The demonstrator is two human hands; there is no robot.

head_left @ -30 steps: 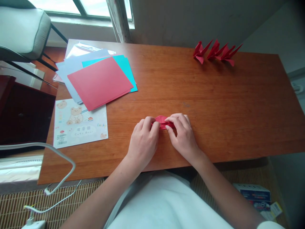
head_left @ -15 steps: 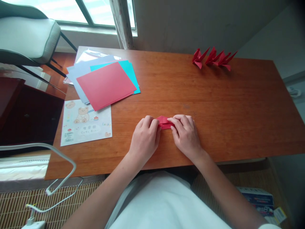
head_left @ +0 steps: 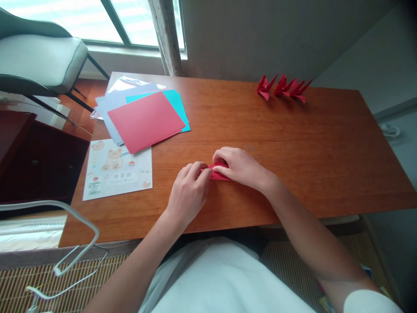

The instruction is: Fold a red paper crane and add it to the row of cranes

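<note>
- At the far left of the table (head_left: 309, 161), a clear plastic wrapper (head_left: 128, 81) lies partly under loose sheets; I cannot tell whether anything is inside it.
- Over it spread pale blue sheets (head_left: 112, 108), then turquoise sheets (head_left: 180, 111), with red sheets (head_left: 146, 121) uppermost.
- The folded red paper (head_left: 220, 176) is in front of me, low over the near half of the table, between my two hands.
- My left hand (head_left: 189, 191) has its thumb and fingertips drawn close together on the paper's left end.
- My right hand (head_left: 243, 168) reaches across from the other side, thumb lying along the paper and fingers curled round its far edge, a narrow gap between them with red showing in it.
- My two sets of fingertips almost meet; whether they touch I cannot tell.
- The paper looks small, flat and long, bright red, with a straight near edge; my fingers hide most of its folds.
- Well beyond it stand three red paper birds (head_left: 282, 87), wings pointed.
</note>
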